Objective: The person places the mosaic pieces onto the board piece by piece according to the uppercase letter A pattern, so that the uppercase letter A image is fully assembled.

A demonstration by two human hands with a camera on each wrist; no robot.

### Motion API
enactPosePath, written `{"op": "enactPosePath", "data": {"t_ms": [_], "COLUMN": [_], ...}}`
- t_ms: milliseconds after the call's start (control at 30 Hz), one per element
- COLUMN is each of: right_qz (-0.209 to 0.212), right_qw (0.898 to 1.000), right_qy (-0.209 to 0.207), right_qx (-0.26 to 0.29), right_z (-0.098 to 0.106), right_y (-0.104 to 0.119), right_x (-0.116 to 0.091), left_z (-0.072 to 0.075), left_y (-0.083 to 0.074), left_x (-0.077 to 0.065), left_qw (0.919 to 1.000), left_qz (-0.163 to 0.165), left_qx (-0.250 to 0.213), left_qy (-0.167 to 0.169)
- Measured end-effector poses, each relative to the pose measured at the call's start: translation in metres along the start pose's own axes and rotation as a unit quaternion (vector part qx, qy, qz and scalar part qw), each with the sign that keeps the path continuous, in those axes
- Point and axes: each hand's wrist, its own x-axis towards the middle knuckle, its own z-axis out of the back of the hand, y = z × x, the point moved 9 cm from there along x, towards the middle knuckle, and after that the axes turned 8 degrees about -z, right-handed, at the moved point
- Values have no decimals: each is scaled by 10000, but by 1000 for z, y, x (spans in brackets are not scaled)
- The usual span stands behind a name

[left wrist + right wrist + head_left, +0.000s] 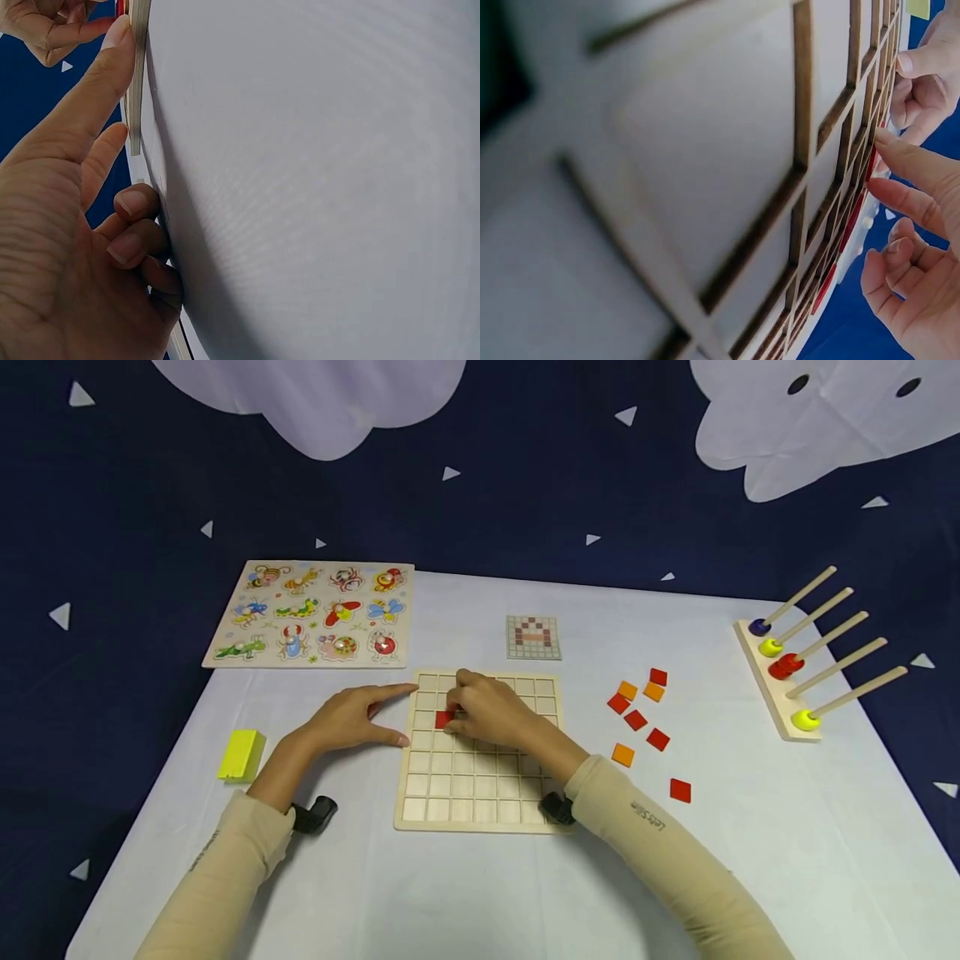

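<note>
While the left hand (341, 720) touches the left edge of a gridded wooden board (459, 811), thumb and forefinger spread, the right hand (491, 710) pinches a red tile (442, 720) set in the board's grid, near its left side; on the white tabletop (450, 902), a yellow block (242, 756) lies left, loose red and orange tiles (636, 720) right, then a peg rack (776, 681), a small pattern card (533, 653) and an insect puzzle (315, 631), before a dark backdrop (525, 518)
</note>
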Motion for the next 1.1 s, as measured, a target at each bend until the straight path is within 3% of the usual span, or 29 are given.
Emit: {"op": "enactPosePath", "data": {"t_ms": [367,867,1100], "right_qz": [-268,-823,-1094], "right_qw": [9990,9953,9928], "right_qy": [-135,-402,-344], "right_qx": [323,307,360], "right_z": [22,42,39], "right_y": [-25,-86,-105], "right_x": [-23,-90,-125], "left_z": [-1,-2,-3], "left_y": [1,1,1], "left_x": [-1,-1,-1], "left_qw": [10000,9999,9999], "left_qz": [89,121,167], "left_qx": [34,1,6], "left_qy": [-8,-36,-30]}}
